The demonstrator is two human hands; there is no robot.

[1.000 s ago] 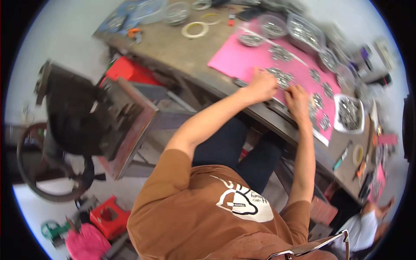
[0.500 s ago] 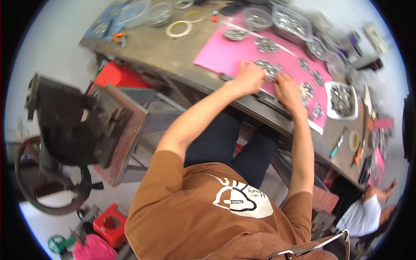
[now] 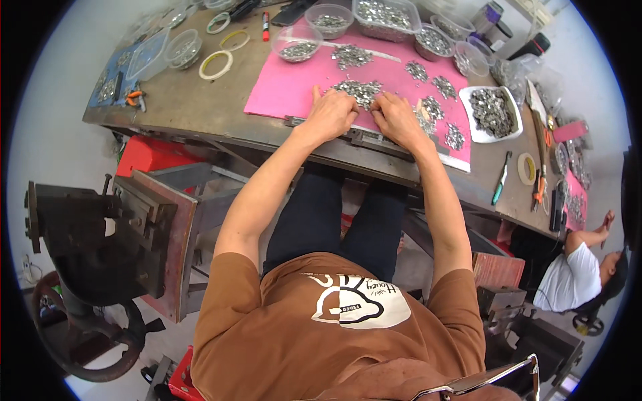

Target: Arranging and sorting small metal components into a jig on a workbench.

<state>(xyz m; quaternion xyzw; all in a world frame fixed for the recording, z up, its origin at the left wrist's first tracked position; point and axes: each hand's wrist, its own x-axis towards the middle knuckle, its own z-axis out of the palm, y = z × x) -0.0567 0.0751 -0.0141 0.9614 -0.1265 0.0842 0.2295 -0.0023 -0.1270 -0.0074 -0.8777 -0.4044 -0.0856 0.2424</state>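
At the near edge of a pink sheet (image 3: 281,83), both hands rest beside a pile of small silver metal pieces (image 3: 364,91). My left hand (image 3: 332,112) is at the pile's left side, its fingers bent and drawn together. My right hand (image 3: 396,119) is at the right side, fingertips curled in toward the pile. Whatever either hand pinches is too small or hidden to make out. Just below the hands, a long dark metal bar fixture (image 3: 374,140) lies along the table edge.
Smaller piles of pieces lie rightward, by a white tray (image 3: 476,127) of pieces. Clear plastic tubs (image 3: 386,33) stand behind. Tape rings (image 3: 216,65) lie left; a teal-handled tool (image 3: 501,177) lies right. A vise-like machine (image 3: 100,234) stands left. Another person (image 3: 568,281) sits far right.
My view has turned and steadied, so the table appears shifted left. Both hands stay by the same pile, and their fingers remain bent.
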